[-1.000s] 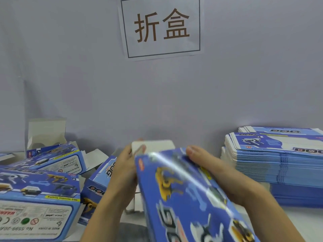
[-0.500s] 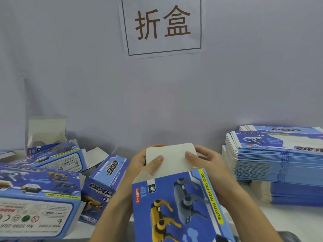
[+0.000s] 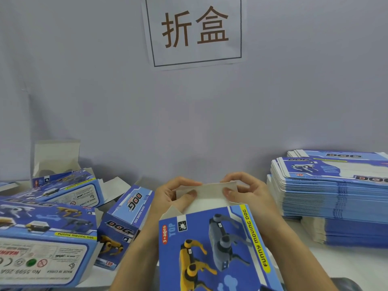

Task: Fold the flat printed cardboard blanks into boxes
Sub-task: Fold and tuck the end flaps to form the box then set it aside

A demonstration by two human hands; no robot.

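Box (image 3: 212,246) sits bottom centre, blue printed face toward the camera, far end open; can't see anything inside it. Its white end flap (image 3: 206,191) is bent over at mid-frame. Left hand (image 3: 170,196) and right hand (image 3: 249,194) each pinch a flap corner, thumbs on the near side, fingers curled over the top edge. Folded boxes (image 3: 48,238) lie lower left. Flat blanks stack (image 3: 336,196) at right. Paper sign (image 3: 194,31) on wall, top centre.

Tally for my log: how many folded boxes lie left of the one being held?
3: near-left box, far-left box, and middle box beside the left hand. Others may sit beyond the frame's edge.
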